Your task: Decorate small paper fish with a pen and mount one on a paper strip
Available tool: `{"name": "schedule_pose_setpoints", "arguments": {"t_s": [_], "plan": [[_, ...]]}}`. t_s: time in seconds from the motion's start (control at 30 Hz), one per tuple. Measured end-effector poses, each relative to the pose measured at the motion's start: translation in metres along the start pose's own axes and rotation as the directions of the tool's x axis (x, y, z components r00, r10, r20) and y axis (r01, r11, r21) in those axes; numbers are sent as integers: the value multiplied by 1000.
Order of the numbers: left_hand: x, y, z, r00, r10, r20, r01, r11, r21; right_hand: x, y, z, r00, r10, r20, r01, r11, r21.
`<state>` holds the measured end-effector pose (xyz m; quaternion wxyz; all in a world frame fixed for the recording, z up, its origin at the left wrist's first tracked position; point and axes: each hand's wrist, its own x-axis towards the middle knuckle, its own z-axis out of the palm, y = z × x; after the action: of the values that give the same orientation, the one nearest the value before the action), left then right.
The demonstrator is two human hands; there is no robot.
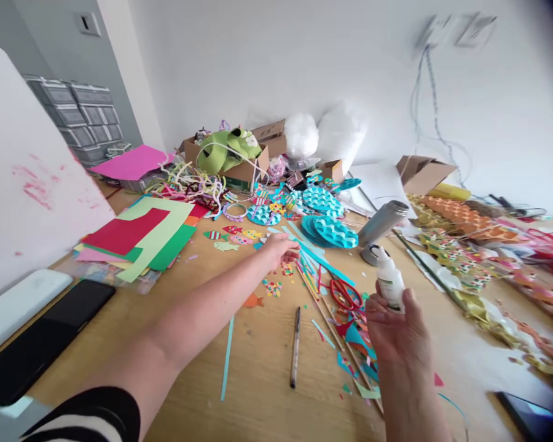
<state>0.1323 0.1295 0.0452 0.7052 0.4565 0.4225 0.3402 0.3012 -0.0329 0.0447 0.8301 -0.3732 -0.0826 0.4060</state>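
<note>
My right hand [391, 319] is closed round a small white glue bottle [391, 283], nozzle up and tilted slightly left, above the table's right side. My left hand [281, 250] reaches out to the middle, fingers curled together; whatever they may hold is hidden. Just past its fingertips lie blue paper strips [320, 261]. Patterned paper fish [240, 239] lie beyond its wrist, and a dotted paper piece [273, 287] and an orange paper fish [253, 301] on the near side. Red-handled scissors [345, 294] rest left of the bottle.
A pen [295, 347] and wooden sticks [336, 331] lie in front among paper scraps. Wavy blue discs [329, 231] and a grey metal tumbler [383, 222] stand farther back. Coloured paper sheets [166, 245] and a black phone [50, 337] are at left. Cardboard boxes [262, 166] line the wall.
</note>
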Motion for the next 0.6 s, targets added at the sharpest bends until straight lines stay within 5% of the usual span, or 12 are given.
{"name": "schedule_pose_setpoints", "arguments": {"t_s": [0.23,0.4,0.43,0.53,0.6], "plan": [[-68,-16,-92,977,214,17,-193,842,503,-19,23,30,986,152,66,-152,988,5],[-119,-30,-112,927,331,175,-352,611,709,-31,44,66,941,295,165,-293,955,-33],[-128,-32,-111,912,344,223,-388,545,743,-32,50,73,938,297,180,-294,955,-45],[-149,-37,-101,832,342,436,-467,10,884,-34,69,83,950,247,189,-230,967,-109],[-158,-42,-93,825,334,457,-433,-147,889,-34,84,81,961,180,211,-139,971,-195]]}}
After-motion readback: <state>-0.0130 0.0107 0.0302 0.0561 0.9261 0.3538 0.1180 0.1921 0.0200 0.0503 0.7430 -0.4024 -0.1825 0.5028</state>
